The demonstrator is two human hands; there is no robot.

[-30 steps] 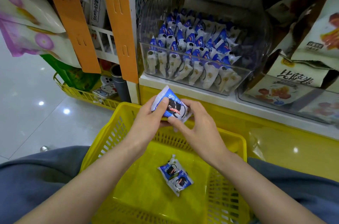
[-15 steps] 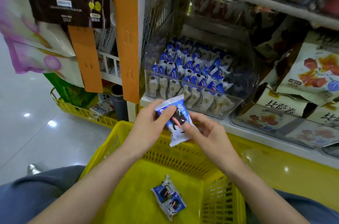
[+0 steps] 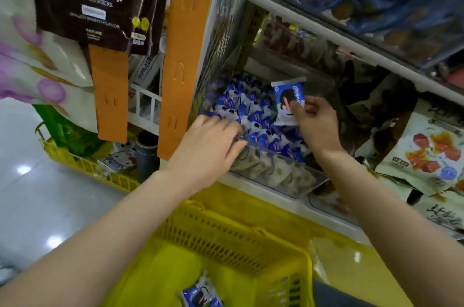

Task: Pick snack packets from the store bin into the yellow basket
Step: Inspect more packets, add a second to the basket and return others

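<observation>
Bag of potato sticks (image 3: 100,0) hung at far left, an orange strip (image 3: 185,55) just beside it. Left hand (image 3: 208,148) lay across the front wall of the clear store bin (image 3: 276,178), fingers nearly straight at the binned packets (image 3: 251,110) — grip wide, holding nothing. Right hand (image 3: 317,125) pinched one snack packet (image 3: 286,98) upright above the bin — grip narrow on its right side. Below, the yellow basket (image 3: 226,238) held loose packets (image 3: 200,295) on its floor.
</observation>
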